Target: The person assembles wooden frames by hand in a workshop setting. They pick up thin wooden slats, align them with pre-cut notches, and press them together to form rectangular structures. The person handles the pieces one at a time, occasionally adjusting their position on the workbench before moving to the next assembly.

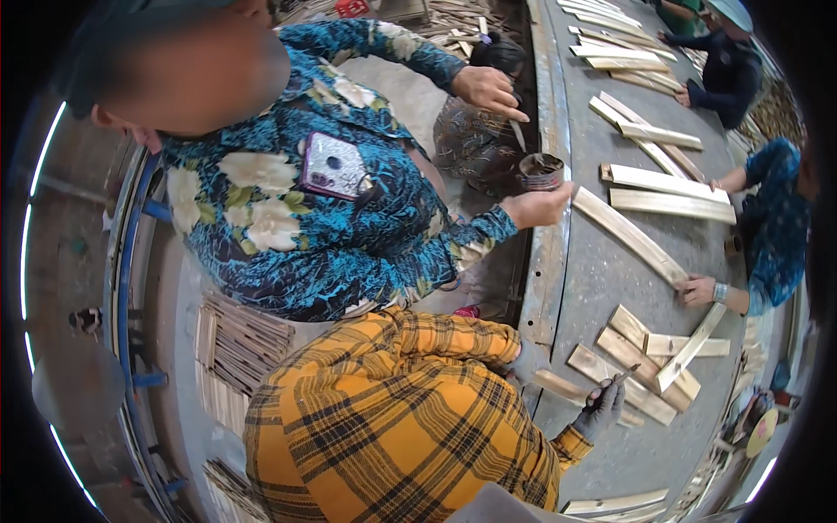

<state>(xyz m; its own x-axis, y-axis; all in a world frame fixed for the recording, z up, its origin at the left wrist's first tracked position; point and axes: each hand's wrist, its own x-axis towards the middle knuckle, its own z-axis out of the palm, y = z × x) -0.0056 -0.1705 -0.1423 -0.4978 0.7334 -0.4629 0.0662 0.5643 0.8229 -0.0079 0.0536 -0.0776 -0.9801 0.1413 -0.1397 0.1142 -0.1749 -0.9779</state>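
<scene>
My left hand (pixel 529 362), in a grey glove, is closed on the near end of a pale wooden slat (pixel 560 385) at the table's edge. My right hand (pixel 602 406), in a dark grey glove, grips a thin tool (pixel 626 375) with a brownish tip, held over the slats; its exact kind is too small to make out. Just beyond it, several wooden boards (pixel 639 349) lie crossed over one another. My arms are in orange plaid sleeves (pixel 458 338).
Beside me, a person in a blue floral shirt (pixel 331 209) holds a small tin (pixel 540 172) and points over it. Across the grey table (pixel 602 288), another person's hand (pixel 697 290) touches a long board (pixel 629 235). Stacked slats (pixel 244 340) lie behind me.
</scene>
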